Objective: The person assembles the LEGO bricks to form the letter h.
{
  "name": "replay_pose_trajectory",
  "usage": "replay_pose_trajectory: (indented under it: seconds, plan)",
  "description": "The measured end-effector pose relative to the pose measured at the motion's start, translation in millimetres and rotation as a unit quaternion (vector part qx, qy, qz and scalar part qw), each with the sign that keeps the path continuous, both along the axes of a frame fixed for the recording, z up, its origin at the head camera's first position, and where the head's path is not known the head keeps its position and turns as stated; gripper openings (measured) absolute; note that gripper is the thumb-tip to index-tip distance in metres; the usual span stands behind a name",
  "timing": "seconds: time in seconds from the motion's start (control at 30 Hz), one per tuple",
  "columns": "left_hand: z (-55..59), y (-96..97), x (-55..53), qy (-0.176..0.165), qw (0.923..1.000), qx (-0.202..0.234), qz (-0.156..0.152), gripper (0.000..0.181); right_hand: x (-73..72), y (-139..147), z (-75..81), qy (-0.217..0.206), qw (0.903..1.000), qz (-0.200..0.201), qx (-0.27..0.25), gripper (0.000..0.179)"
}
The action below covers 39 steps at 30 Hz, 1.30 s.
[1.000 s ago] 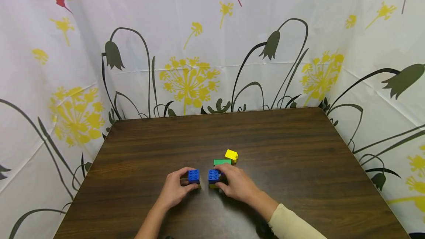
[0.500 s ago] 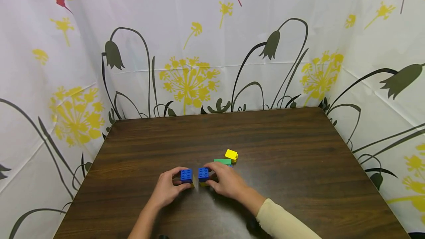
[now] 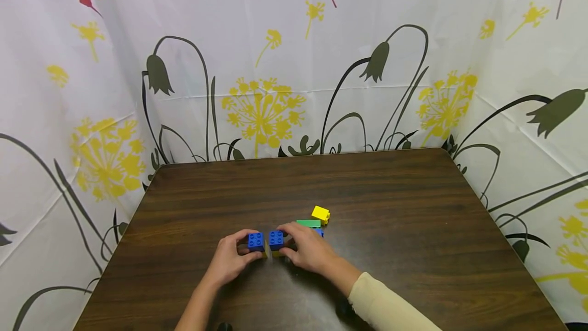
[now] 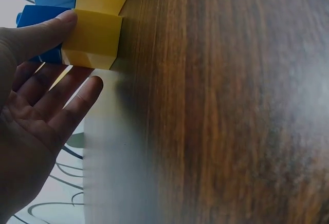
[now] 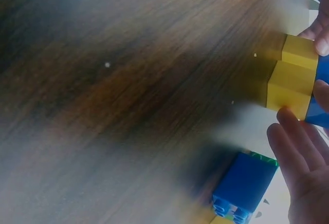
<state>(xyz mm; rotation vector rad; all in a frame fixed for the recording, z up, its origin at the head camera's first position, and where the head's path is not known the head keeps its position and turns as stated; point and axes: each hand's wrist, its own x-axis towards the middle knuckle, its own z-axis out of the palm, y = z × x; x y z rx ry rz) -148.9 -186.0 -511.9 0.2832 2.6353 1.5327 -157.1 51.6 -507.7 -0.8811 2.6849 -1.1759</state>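
Observation:
Two small toy-brick stacks stand upright side by side on the table, a narrow gap between them in the head view. Each has a blue brick over a yellow one. My left hand (image 3: pixel 229 258) pinches the left stack between thumb and fingers, its blue brick (image 3: pixel 255 242) on top. With thumb and fingers, my right hand (image 3: pixel 309 249) grips the right stack, topped by another blue brick (image 3: pixel 276 239). In the left wrist view, the left stack's yellow brick (image 4: pixel 93 40) sits at the tabletop; the right wrist view shows the right stack's yellow brick (image 5: pixel 290 88).
Behind my right hand lie a green brick (image 3: pixel 308 223), a partly hidden blue brick (image 3: pixel 319 231) and a yellow brick (image 3: pixel 320 214) with its studs sideways. A brown wooden table (image 3: pixel 211 193) carries everything. Behind it hangs a flower-print curtain (image 3: pixel 294 65).
Both hands have moved left with their stacks. The right stack has come closer to the left one, narrowing the gap. More of the blue brick behind the right hand shows.

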Motion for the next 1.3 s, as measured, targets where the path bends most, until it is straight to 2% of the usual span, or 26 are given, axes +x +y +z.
replay_pose_trajectory:
  seconds: [0.23,0.3,0.4,0.5,0.6,0.77,0.93,1.03,1.17,1.3]
  plan:
    - [-2.3,0.2,-1.2,0.003,0.9999,0.001,0.012,0.045,-4.5,14.8,13.2,-0.001,0.9995,0.009,0.030,0.063]
    - [-3.5,-0.9,-1.8,0.004,1.0000,0.003,0.007,0.046,-8.8,24.0,18.5,-0.001,0.9994,0.007,0.035,0.061]
    - [-4.4,-2.9,-2.3,-0.001,1.0000,0.010,-0.002,0.049,-16.2,37.5,23.3,0.037,0.9980,-0.014,0.049,0.049]
    - [-4.5,-4.3,-2.7,-0.004,0.9997,0.022,-0.004,0.052,-22.2,47.3,21.8,0.101,0.9891,-0.047,0.096,0.034]
    - [-3.2,-4.9,-3.0,-0.002,0.9994,0.033,-0.004,0.053,-25.0,52.2,16.3,0.137,0.9772,-0.061,0.150,0.025]
    - [-0.3,-4.5,-2.6,0.005,0.9986,0.050,-0.014,0.052,-29.3,52.2,6.3,0.178,0.9629,-0.043,0.198,0.017]
    - [-0.6,-4.8,-2.0,-0.002,0.9982,0.058,-0.015,0.048,-36.0,46.2,3.5,0.214,0.9496,-0.031,0.227,0.021]
    - [1.5,-3.6,-1.6,-0.003,0.9986,0.051,-0.010,0.046,-40.4,42.2,5.1,0.215,0.9451,-0.029,0.245,0.024]
    - [14.1,0.6,0.9,0.001,0.9991,0.040,-0.012,0.042,-46.8,37.7,7.8,0.200,0.9409,-0.032,0.272,0.024]
    - [14.1,-0.4,0.6,0.009,0.9990,0.039,-0.021,0.041,-52.8,33.4,11.2,0.172,0.9421,-0.034,0.286,0.026]
